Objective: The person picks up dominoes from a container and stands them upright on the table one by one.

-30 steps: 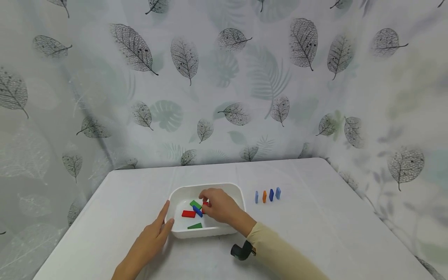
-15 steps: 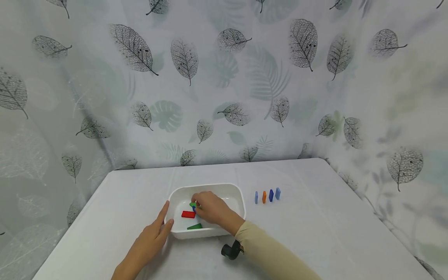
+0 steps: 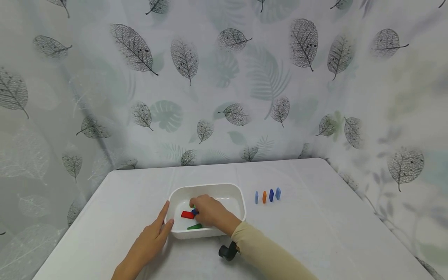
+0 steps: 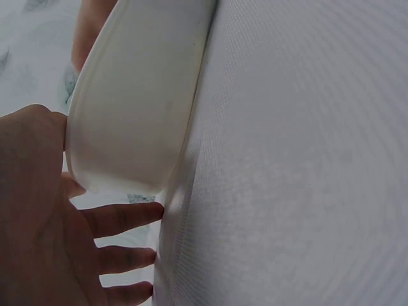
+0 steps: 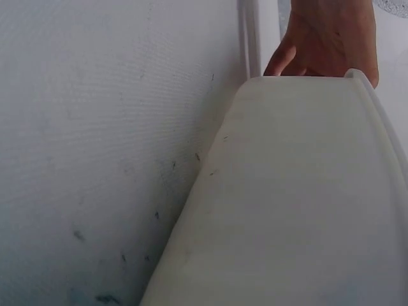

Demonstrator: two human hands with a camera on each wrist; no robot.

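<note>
A white plastic tray (image 3: 224,234) stands on the table. My left hand (image 3: 148,239) steadies its left end, thumb and forefinger against the rim; in the left wrist view the other fingers (image 4: 124,220) are spread beside the wall. My right hand (image 3: 210,212) reaches down inside the tray, fingers bent, fingertips right at a dark blue block (image 3: 194,212). I cannot tell whether they pinch it. A red block (image 3: 188,214) lies just left of these fingertips, and a green one (image 3: 194,226) lies nearer the front wall. Another green block is mostly hidden by the right hand.
Right of the tray a row of small blocks stands upright on the white table (image 3: 315,225): light blue (image 3: 256,197), orange (image 3: 264,196), dark blue (image 3: 271,195) and light blue again (image 3: 278,193). A black wrist device (image 3: 228,251) hangs under the right sleeve. Leaf-patterned cloth (image 3: 224,97) surrounds the table.
My right hand has moved left and down inside the tray, from a red block to the blue and green ones, covering more of them. The left hand keeps its place.
</note>
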